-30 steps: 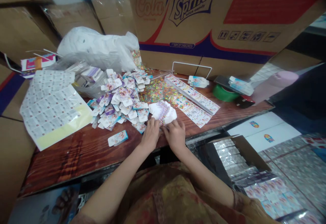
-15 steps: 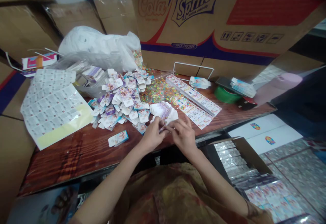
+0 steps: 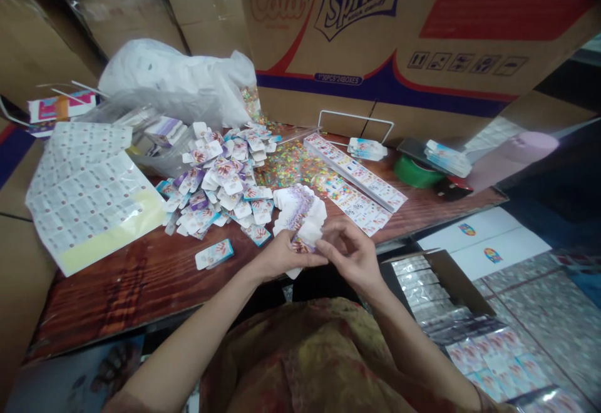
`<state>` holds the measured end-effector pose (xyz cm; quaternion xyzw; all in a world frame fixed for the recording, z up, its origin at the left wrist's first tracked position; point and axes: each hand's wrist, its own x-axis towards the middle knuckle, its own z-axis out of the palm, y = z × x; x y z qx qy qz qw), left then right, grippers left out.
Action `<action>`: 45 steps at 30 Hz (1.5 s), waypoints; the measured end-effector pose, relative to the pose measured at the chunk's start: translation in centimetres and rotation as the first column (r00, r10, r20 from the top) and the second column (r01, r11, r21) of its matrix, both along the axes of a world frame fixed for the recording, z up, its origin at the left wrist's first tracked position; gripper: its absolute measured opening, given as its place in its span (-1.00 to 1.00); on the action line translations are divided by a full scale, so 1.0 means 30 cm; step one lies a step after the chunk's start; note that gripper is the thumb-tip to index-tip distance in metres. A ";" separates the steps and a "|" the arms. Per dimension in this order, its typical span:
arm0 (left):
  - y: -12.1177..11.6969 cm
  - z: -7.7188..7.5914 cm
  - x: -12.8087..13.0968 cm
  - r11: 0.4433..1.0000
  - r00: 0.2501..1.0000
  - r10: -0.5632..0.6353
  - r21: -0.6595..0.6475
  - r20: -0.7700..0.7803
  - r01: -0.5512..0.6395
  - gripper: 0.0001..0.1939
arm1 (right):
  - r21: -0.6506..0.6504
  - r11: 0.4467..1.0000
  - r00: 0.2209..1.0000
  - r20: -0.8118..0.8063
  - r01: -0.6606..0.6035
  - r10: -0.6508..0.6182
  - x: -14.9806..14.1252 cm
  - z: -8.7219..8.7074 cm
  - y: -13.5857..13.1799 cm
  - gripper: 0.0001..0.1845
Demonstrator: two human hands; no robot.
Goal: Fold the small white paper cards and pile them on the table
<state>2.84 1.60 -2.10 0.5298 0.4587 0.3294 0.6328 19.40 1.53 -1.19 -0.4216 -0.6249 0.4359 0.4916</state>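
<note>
At the table's front edge my left hand is closed on a small printed card, whose white end shows below the palm. My right hand is beside it, fingers curled, thumb and fingertips close together near the card's right end; whether they pinch anything is too small to make out. Just beyond both hands lies a fanned row of white and purple cards. To its left is a loose heap of small folded cards, white, blue and purple. A couple of overlapping cards lie apart in front of the heap.
Behind lie colourful beads in clear plastic and sticker strips. Sticker sheets lie left, before a white plastic bag. A large carton stands at the back. Green tape and a pink bottle are right.
Both hands first touched the near end of the fanned cards, then drew back toward me. My left hand now holds a card; my right hand has moved slightly right with its fingers curled.
</note>
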 end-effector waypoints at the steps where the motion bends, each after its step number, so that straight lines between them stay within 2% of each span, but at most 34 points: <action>1: -0.003 0.007 -0.001 1.000 1.000 -0.006 -0.006 0.000 0.006 -0.56 | -0.132 0.991 0.994 -0.112 -0.029 0.014 0.001 0.000 0.009 -0.72; 2: -0.005 0.013 -0.002 1.000 0.999 -0.029 -0.008 -0.028 0.029 -0.54 | -0.272 0.957 0.975 -0.218 -0.101 0.041 0.000 -0.002 0.019 -0.66; 4: -0.008 0.018 -0.005 0.995 0.989 -0.094 0.005 -0.117 0.096 -0.54 | -0.498 0.816 0.911 -0.403 -0.296 0.084 -0.009 -0.011 0.037 -0.60; 5: -0.008 0.017 -0.006 0.993 0.981 -0.114 0.020 -0.158 0.119 -0.55 | -0.557 0.741 0.878 -0.471 -0.374 0.089 -0.015 -0.017 0.042 -0.59; 6: -0.008 0.014 -0.007 0.991 0.975 -0.115 0.038 -0.191 0.125 -0.56 | -0.587 0.690 0.851 -0.519 -0.424 0.082 -0.023 -0.024 0.045 -0.58; 7: -0.008 0.010 -0.006 0.992 0.972 -0.094 0.059 -0.215 0.110 -0.56 | -0.595 0.668 0.835 -0.545 -0.446 0.072 -0.031 -0.030 0.046 -0.59; 8: -0.008 0.004 -0.005 0.994 0.972 -0.055 0.084 -0.231 0.076 -0.56 | -0.590 0.675 0.830 -0.554 -0.444 0.062 -0.039 -0.036 0.046 -0.60; 10: -0.012 -0.006 0.000 0.991 0.973 0.051 0.133 -0.223 -0.022 -0.54 | -0.563 0.733 0.845 -0.534 -0.380 0.028 -0.052 -0.047 0.043 -0.64; 11: -0.016 -0.010 0.004 0.986 0.976 0.102 0.149 -0.194 -0.074 -0.51 | -0.552 0.761 0.853 -0.522 -0.340 0.002 -0.056 -0.052 0.042 -0.66; 13: -0.026 -0.017 0.014 0.972 0.978 0.185 0.166 -0.096 -0.168 -0.47 | -0.558 0.776 0.856 -0.514 -0.296 -0.043 -0.062 -0.063 0.043 -0.65; 16: -0.041 -0.027 0.025 0.933 0.965 0.262 0.257 -0.010 -0.251 -0.63 | -0.585 0.752 0.843 -0.533 -0.304 -0.074 -0.066 -0.082 0.041 -0.64; 17: -0.044 -0.029 0.026 0.915 0.960 0.278 0.312 -0.022 -0.257 -0.71 | -0.574 0.765 0.842 -0.533 -0.293 -0.078 -0.068 -0.088 0.036 -0.65; 18: -0.045 -0.031 0.026 0.898 0.956 0.289 0.362 -0.055 -0.251 -0.76 | -0.543 0.801 0.851 -0.518 -0.253 -0.083 -0.071 -0.093 0.030 -0.66; 21: -0.043 -0.030 0.021 0.875 0.925 0.330 0.428 -0.191 -0.224 -0.75 | -0.301 0.953 0.935 -0.343 -0.018 -0.090 -0.074 -0.092 0.002 -0.76; 23: -0.045 -0.027 0.018 0.866 0.893 0.374 0.438 -0.250 -0.240 -0.75 | -0.091 0.994 0.979 -0.188 0.063 -0.080 -0.072 -0.081 -0.015 -0.79; 24: -0.048 -0.025 0.017 0.860 0.879 0.396 0.443 -0.265 -0.254 -0.77 | -0.030 0.998 0.989 -0.135 0.058 -0.061 -0.071 -0.075 -0.020 -0.80; 26: -0.056 -0.024 0.016 0.850 0.860 0.424 0.451 -0.284 -0.271 -0.79 | -0.017 1.000 0.994 -0.108 0.012 -0.013 -0.068 -0.066 -0.021 -0.84; 30: -0.074 -0.023 0.018 0.849 0.837 0.427 0.470 -0.341 -0.241 -0.82 | -0.205 0.978 0.970 -0.243 -0.033 -0.019 -0.071 -0.077 -0.007 -0.88; 33: -0.081 -0.021 0.018 0.848 0.821 0.422 0.487 -0.385 -0.208 -0.83 | -0.373 0.926 0.929 -0.361 -0.065 -0.081 -0.078 -0.090 -0.002 -0.85; 36: -0.082 -0.025 0.015 0.859 0.826 0.411 0.468 -0.386 -0.209 -0.84 | -0.448 0.887 0.909 -0.408 -0.116 -0.088 -0.083 -0.092 -0.003 -0.81; 39: -0.076 -0.041 0.016 0.886 0.875 0.395 0.367 -0.279 -0.283 -0.82 | -0.374 0.926 0.939 -0.333 -0.049 -0.085 -0.080 -0.086 -0.004 -0.83; 42: -0.071 -0.055 0.021 0.890 0.895 0.420 0.263 -0.149 -0.374 -0.83 | -0.162 0.985 0.985 -0.151 0.055 -0.080 -0.072 -0.080 -0.001 -0.87; 44: -0.073 -0.056 0.024 0.880 0.889 0.437 0.271 -0.140 -0.390 -0.84 | -0.097 0.994 0.994 -0.086 0.060 -0.068 -0.069 -0.076 0.002 -0.88; 45: -0.076 -0.053 0.025 0.875 0.884 0.441 0.294 -0.157 -0.384 -0.84 | -0.118 0.992 0.993 -0.097 0.051 -0.062 -0.070 -0.076 0.004 -0.88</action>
